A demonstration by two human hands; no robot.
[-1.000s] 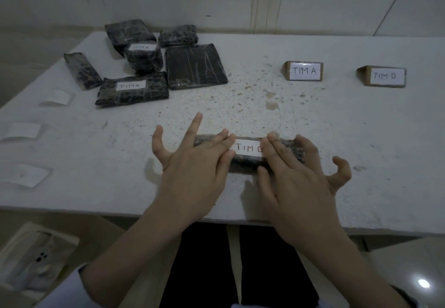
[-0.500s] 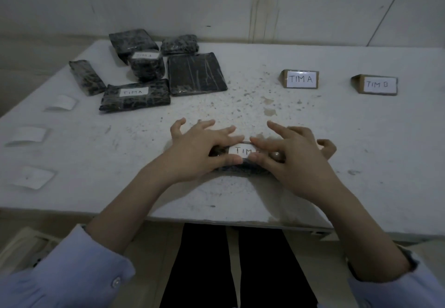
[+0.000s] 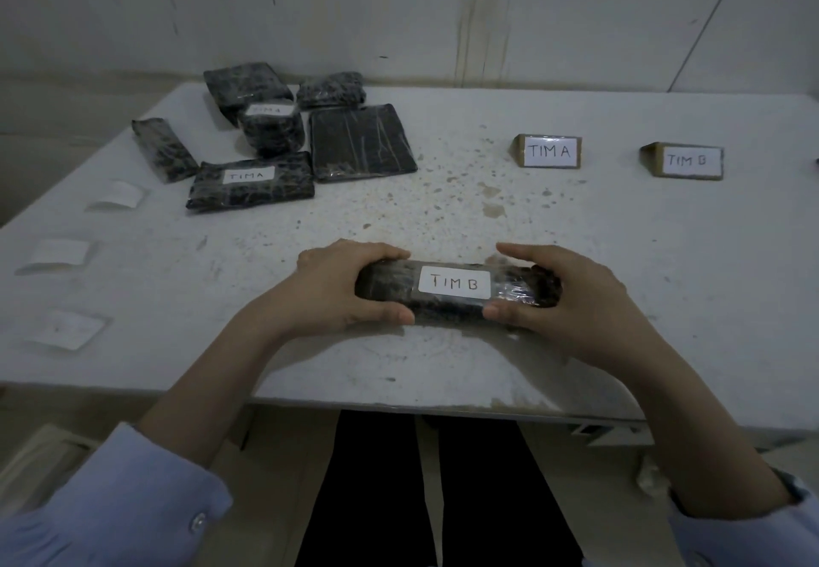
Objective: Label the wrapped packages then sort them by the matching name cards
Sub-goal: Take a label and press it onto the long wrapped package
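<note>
A long black wrapped package (image 3: 456,300) with a white "TIM B" label lies near the table's front edge. My left hand (image 3: 337,287) grips its left end and my right hand (image 3: 571,300) grips its right end, fingers over the far side and thumbs on the near side. Two cardboard name cards stand at the right: "TIM A" (image 3: 548,151) and "TIM B" (image 3: 684,161). At the back left lies a group of several black packages; two carry "TIM A" labels (image 3: 250,181) (image 3: 271,125), the others (image 3: 361,143) show no label.
Three loose white paper labels (image 3: 117,195) (image 3: 60,251) (image 3: 68,329) lie along the left side of the white table (image 3: 664,300). The wall rises right behind the table. The table's front edge is just below my hands.
My fingers were pressing flat on the label; now both hands have slid to the package's ends and curl round it. The label reads fully uncovered.
</note>
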